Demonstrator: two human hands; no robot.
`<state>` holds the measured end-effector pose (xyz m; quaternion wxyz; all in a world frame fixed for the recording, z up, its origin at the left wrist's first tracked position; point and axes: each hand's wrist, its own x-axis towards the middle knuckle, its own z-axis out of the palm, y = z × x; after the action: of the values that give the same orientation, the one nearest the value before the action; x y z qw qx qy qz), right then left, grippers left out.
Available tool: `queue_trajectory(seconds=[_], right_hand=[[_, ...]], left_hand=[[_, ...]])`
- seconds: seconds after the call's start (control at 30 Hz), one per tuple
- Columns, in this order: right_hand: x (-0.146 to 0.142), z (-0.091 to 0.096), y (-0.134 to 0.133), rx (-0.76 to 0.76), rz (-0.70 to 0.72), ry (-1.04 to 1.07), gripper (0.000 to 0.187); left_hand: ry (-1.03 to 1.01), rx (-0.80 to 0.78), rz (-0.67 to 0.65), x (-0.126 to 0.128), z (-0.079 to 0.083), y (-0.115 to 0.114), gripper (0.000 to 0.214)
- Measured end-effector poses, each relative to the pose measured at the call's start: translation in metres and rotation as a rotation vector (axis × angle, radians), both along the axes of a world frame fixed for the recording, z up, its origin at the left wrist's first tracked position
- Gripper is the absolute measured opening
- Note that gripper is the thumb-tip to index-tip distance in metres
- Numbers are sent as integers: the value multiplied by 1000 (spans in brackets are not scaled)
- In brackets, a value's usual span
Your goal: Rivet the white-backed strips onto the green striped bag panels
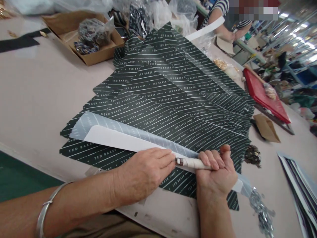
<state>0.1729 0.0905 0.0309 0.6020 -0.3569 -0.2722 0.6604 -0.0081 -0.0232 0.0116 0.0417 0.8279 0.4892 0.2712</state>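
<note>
My right hand (216, 168) is closed round a tool with a white wrapped handle (194, 163) and a dark metal end, which points toward my left hand. I cannot make out the tool's exact kind. My left hand (148, 167), fingers stretched out and together, lies flat on a white strip-shaped template (116, 138). Beneath the template is a translucent bluish sheet (85, 124), its left end curling up. Both lie on a fanned stack of dark green printed pieces (163, 109) with white stripes and lettering. My hands cover part of the template.
An open cardboard box (91, 59) holds a plastic bag of small parts. To the right are a red tray (266, 94), a brown paper piece (267, 128), small metal parts (262, 211) and stacked strips (294, 188). Another person's arm (218, 19) shows at the back.
</note>
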Motion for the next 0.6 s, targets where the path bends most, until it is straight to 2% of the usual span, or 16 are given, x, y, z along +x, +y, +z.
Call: queue_trajectory(seconds=[0.13,0.3,0.6], right_hand=[[-14,13,-8,82,-43,-39,8],[-29,33,-17,325,88,-167,17],[-24,32,-20,391,66,-195,16]], left_hand=[[-33,17,2,1,-2,1,23],[-45,20,2,1,-1,1,24],[-12,39,4,0,3,2,24]])
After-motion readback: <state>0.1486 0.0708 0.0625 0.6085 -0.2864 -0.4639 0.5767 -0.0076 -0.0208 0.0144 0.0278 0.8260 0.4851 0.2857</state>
